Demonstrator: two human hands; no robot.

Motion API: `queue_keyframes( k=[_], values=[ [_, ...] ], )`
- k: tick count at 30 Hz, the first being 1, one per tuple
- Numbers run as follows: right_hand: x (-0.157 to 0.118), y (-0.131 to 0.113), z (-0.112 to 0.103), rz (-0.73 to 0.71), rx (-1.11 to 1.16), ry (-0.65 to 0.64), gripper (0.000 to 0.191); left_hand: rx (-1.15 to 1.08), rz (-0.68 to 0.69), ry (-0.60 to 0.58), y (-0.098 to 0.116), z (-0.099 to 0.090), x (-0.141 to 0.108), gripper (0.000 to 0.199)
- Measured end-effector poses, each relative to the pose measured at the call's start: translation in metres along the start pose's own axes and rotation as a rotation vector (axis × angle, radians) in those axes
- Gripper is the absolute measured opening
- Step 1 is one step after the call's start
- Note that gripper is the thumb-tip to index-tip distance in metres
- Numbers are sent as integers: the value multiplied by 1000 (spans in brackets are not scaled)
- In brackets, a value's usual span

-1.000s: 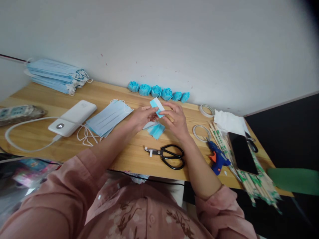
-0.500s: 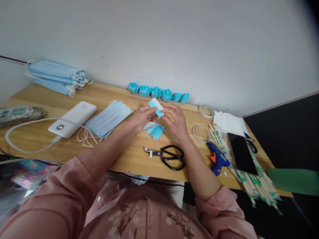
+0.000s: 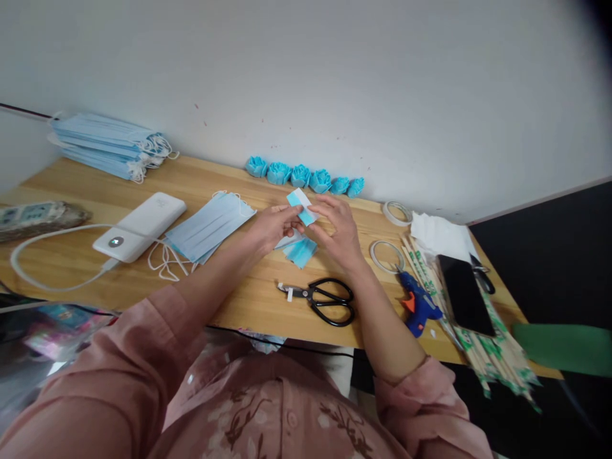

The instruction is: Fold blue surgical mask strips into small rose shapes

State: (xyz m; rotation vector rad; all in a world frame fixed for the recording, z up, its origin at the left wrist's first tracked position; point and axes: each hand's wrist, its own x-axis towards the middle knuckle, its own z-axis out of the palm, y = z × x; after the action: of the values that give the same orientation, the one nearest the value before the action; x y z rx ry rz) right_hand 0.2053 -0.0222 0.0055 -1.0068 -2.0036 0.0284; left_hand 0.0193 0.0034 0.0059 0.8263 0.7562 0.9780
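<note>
Above the wooden table (image 3: 253, 309), beyond the scissors (image 3: 308, 293), holds right hand (image 3: 340, 231) opposite left hand (image 3: 277, 223) and pinches between them, under left thumb (image 3: 297, 210), a small blue-and-white piece (image 3: 297, 198). Slants in long axis from far left to near right, ending at right fingertips (image 3: 313, 209); cannot tell whether clasped there too or merely touched.

The brown wooden worktop (image 3: 258, 306) carries black-handled metal scissors (image 3: 306, 294); beyond them, flat turquoise pieces (image 3: 301, 253); left, pale-blue pleated masks (image 3: 208, 223); right, a blue glue gun (image 3: 421, 305).
</note>
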Motion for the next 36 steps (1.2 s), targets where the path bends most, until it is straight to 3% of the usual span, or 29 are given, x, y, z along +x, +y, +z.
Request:
queue_keyframes(
  k=[5,9,21,25,31,36],
  values=[
    [-1,4,3,-39,-7,-26,25,7,1,-11,0,1,0,17],
    [-2,5,4,0,26,42,17,0,-6,-21,0,1,1,16],
    [1,0,4,146,87,34,11,42,9,17,1,6,-4,15],
    [0,-7,7,257,169,64,9,49,30,36,0,6,-4,19],
    [-1,-14,14,600,491,116,17,37,64,34,-1,3,-3,32],
    [0,-16,14,668,595,147,21,76,48,-15,-3,2,-2,39]
  ],
)
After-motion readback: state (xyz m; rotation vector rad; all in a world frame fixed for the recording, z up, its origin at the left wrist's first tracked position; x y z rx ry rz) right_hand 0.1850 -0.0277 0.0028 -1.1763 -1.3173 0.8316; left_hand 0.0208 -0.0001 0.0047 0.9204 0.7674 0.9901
